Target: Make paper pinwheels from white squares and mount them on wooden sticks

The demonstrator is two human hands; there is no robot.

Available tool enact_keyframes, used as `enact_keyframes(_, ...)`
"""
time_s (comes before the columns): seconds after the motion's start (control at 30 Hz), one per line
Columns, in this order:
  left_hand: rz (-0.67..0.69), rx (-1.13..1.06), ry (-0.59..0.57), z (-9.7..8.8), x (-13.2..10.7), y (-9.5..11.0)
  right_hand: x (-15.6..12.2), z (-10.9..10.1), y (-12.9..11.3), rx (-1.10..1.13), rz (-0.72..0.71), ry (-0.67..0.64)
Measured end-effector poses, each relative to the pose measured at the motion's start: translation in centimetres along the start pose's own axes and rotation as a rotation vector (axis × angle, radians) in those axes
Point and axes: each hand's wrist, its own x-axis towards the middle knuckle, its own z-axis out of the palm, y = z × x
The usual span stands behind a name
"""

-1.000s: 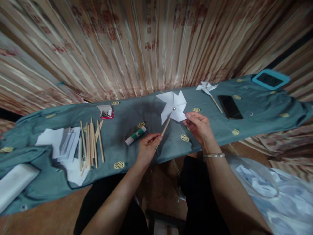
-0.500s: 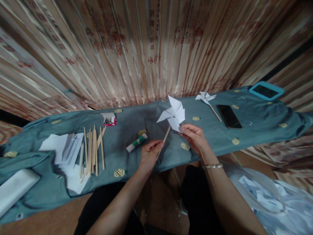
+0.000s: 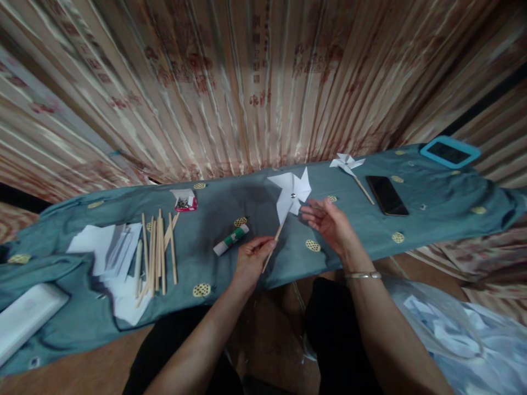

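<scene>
A white paper pinwheel (image 3: 297,187) with a silver pin at its centre is fixed to a thin wooden stick. My left hand (image 3: 252,262) is closed around that stick, below the blades. Just right of the blades is my right hand (image 3: 329,222), its fingers apart and holding nothing; a bracelet circles that wrist. A glue stick (image 3: 231,240) with a green label lies left of the pinwheel. Behind and to the right rests a second paper pinwheel (image 3: 347,162) on its own stick.
On the left lie several wooden sticks (image 3: 158,252), paper pieces (image 3: 119,252) and a small open red-and-white box of pins (image 3: 185,201). A white case (image 3: 31,318) sits far left. A phone (image 3: 387,195) and a blue-framed device (image 3: 450,152) lie right; a plastic bag (image 3: 465,334) stands below.
The pinwheel's blades have turned. My right hand has let go of a blade, moved slightly right and opened. My left hand keeps its hold on the stick.
</scene>
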Motion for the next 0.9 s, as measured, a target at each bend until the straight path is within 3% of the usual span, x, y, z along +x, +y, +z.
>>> enact_keyframes(0.23, -0.072, -0.032, -0.019, 0.3, -0.3, -0.1, 0.6, 0.1, -0.1, 0.115, -0.075, -0.033)
enact_keyframes(0.6, -0.034, -0.039, 0.005, 0.3, 0.0, -0.1, -0.3, 0.4, -0.6, 0.029, -0.055, -0.016)
enact_keyframes(0.9, -0.022, -0.031, 0.025, 0.4, 0.0, -0.1, -0.6, 0.9, -0.3, -0.09, -0.061, -0.081)
